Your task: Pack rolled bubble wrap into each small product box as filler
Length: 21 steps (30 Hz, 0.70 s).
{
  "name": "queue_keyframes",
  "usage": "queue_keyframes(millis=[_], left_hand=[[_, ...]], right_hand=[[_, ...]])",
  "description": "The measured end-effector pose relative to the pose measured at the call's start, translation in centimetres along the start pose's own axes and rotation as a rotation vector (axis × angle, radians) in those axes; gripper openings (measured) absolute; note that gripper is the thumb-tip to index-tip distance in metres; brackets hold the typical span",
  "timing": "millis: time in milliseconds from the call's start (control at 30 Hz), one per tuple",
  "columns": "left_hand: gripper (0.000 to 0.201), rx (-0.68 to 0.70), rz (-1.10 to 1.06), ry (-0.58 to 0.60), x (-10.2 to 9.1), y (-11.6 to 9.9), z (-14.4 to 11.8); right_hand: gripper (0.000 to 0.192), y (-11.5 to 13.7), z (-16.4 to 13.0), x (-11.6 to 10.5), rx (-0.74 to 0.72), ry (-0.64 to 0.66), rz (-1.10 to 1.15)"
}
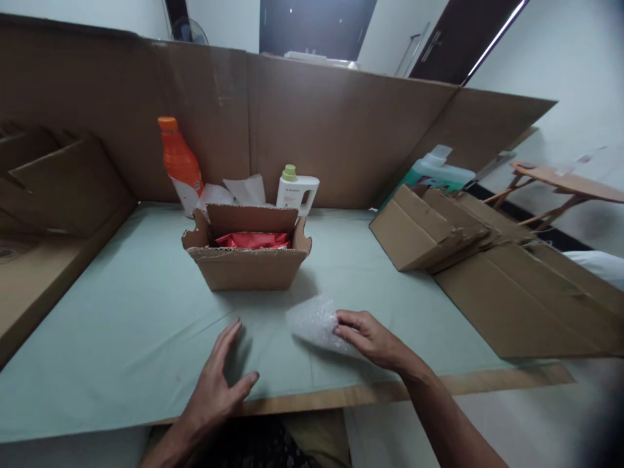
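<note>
My right hand (363, 333) pinches the right end of a piece of bubble wrap (314, 320), held low over the table near its front edge. To the left, my left hand (221, 374) holds nothing; its thumb and fingers are spread apart just above the cloth. Beyond both hands stands an open cardboard box (251, 270) with its flaps up. Inside it lies a red package (253, 240), of which only the upper part shows.
Behind the box are an orange bottle (181, 162), crumpled white sheets (246, 190) and a white jug with a green cap (295, 192). Folded cardboard boxes (424, 227) and a green-liquid jug (441, 174) stand at right. Cardboard panels (341, 130) wall the back; more cardboard (63, 188) fills the left.
</note>
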<state>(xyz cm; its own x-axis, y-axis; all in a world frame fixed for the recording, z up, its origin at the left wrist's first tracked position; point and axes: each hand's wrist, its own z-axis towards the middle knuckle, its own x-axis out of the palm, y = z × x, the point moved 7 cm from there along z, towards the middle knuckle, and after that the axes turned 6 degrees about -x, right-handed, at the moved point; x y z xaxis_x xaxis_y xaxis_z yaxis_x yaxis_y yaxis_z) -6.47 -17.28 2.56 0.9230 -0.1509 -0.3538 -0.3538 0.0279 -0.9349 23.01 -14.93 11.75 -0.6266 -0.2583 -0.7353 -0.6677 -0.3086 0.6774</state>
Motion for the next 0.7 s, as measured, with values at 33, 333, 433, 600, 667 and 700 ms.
queue_keyframes(millis=[33,333,433,600,667,700], left_hand=[[0.088,-0.016,-0.083,0.062,0.4,-0.8,0.5],[0.075,-0.262,0.016,-0.124,-4.6,0.3,3.6],[0.085,-0.111,0.289,-0.428,-8.6,0.3,2.0],[0.062,0.386,0.628,-0.234,-4.0,-2.9,0.4],[0.062,0.458,0.715,0.016,-0.8,-2.2,0.5],[0.065,0.453,0.759,0.087,-0.1,-1.4,0.6]], right_hand=[[0.031,1.9,0.6,1.0,-0.031,0.105,0.136],[0.021,4.8,7.5,2.0,-0.062,-0.227,0.047],[0.022,5.2,5.0,3.0,-0.165,-0.373,-0.091],[0.046,7.9,3.5,11.3,-0.269,-0.28,-0.245],[0.054,8.0,3.9,14.9,-0.294,-0.174,-0.309],[0.055,7.5,3.9,15.9,-0.301,-0.134,-0.341]])
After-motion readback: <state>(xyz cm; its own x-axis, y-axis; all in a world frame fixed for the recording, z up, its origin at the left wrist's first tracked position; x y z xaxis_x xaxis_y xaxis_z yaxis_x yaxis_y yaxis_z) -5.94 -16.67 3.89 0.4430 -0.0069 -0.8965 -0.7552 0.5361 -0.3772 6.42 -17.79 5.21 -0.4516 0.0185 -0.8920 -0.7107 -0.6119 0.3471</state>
